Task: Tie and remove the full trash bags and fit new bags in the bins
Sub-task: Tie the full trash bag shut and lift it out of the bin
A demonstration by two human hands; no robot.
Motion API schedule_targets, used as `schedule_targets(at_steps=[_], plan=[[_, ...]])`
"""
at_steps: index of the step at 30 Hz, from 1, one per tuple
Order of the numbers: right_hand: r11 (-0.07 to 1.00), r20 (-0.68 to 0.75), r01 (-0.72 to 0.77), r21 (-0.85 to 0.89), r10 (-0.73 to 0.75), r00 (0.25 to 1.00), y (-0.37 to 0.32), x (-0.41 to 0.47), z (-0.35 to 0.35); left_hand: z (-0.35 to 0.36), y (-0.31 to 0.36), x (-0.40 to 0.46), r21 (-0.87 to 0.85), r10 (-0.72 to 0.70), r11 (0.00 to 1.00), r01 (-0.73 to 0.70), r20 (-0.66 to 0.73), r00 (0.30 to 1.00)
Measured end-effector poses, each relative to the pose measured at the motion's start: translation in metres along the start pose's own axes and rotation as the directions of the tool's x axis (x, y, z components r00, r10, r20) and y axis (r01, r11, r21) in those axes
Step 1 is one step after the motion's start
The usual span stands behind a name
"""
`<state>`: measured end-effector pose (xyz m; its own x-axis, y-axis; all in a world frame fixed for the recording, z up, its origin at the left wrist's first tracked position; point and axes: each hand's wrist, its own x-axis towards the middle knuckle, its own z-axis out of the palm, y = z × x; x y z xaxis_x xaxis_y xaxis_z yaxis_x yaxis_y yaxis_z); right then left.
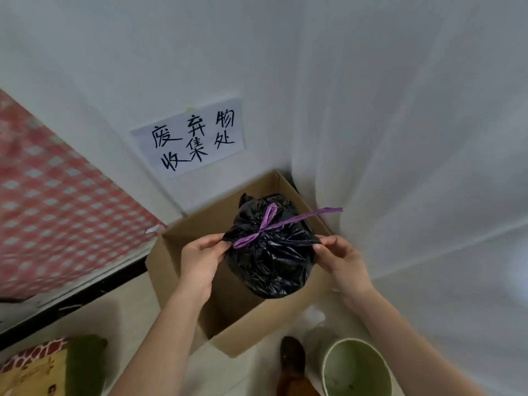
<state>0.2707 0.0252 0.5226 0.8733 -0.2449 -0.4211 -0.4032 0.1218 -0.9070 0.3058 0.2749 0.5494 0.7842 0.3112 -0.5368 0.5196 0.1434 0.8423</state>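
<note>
1. In the centre of the frame, a full black trash bag hangs over the open top of a cardboard box, its lower part inside the box's opening.
2. A purple drawstring is knotted round the neck of the bag (one loop stands up behind the knot, and a long loose end runs toward the right of the frame).
3. The left hand, just left of centre, pinches the bag's left edge between thumb and fingertips, close to the knot.
4. The right hand, just right of centre, pinches the opposite edge of the plastic in the same way.
5. Both forearms reach up from the bottom edge of the frame toward the bag.
6. The box stands on a pale floor, in a corner formed by a white wall and a white curtain that fills the right side of the frame.
7. Above the box, in the upper middle, a white paper sign with black handwritten characters is stuck on the wall.
8. At the lower right, a pale green bin stands near the box, unlined and with its bare inside showing.
9. Just left of the bin, a brown shoe shows at the bottom edge.
10. A red and white checked cloth covers the left side of the frame.
</note>
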Motion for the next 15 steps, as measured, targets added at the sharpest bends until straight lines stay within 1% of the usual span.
schedule_targets(at_steps=[4,7,11,15], plan=[[1.0,-0.015,-0.006,0.005,0.007,1.0,0.015,0.054,0.024,0.009,-0.005,0.063,0.001,0.005,1.0,-0.005,0.038,0.999],[0.999,-0.033,-0.026,0.03,0.027,0.999,0.036,0.093,0.043,0.016,-0.02,0.112,0.001,-0.02,1.0,0.02,0.051,0.998],[0.996,-0.097,-0.066,0.055,0.071,0.993,0.075,0.147,0.062,0.027,-0.056,0.174,-0.001,-0.099,0.995,0.099,0.067,0.993],[0.991,-0.105,-0.112,0.069,0.119,0.987,0.118,0.2,0.072,0.035,-0.1,0.229,-0.004,-0.191,0.981,0.191,0.072,0.979]])
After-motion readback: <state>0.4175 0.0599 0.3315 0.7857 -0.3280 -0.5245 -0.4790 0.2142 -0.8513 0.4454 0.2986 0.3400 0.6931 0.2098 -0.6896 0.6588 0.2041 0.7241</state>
